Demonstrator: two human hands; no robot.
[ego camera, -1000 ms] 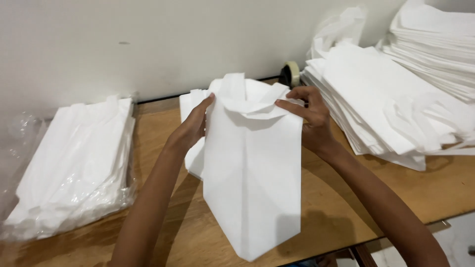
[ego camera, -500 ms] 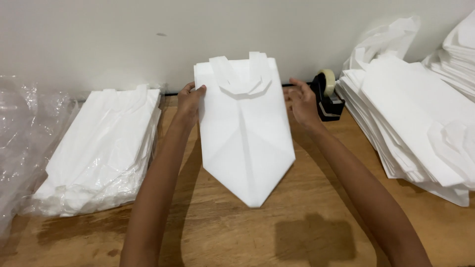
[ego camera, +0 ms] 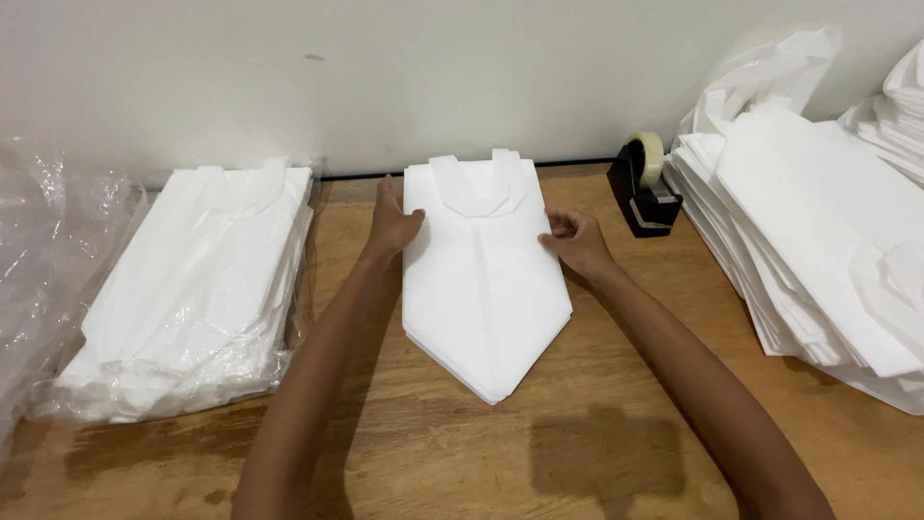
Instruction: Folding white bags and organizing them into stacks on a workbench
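- Clear plastic wrap (ego camera: 38,250): crumpled at desk (ego camera: 539,453) left edge.
- Bagged stack of white bags (ego camera: 192,289): left side.
- Left hand (ego camera: 393,223): fingers flat, clasping nothing, pressing the left edge of the folded white bag pile (ego camera: 481,279).
- Pile: a second ago held up, now laid flat at desk centre, point toward the person.
- Right hand (ego camera: 576,241): loosely curled, fingertips on the pile's right edge.
- Tape dispenser (ego camera: 643,185): back edge.
- Loose white bag stacks (ego camera: 818,241): right edge.

Bright, even overhead light, sharp focus, with one soft shadow on the wooden table (ego camera: 577,462).

packing workshop | wooden bench (ego camera: 597,453) | stacks of folded white bags (ego camera: 818,250) | tape dispenser (ego camera: 643,183) | plastic wrap (ego camera: 38,260)
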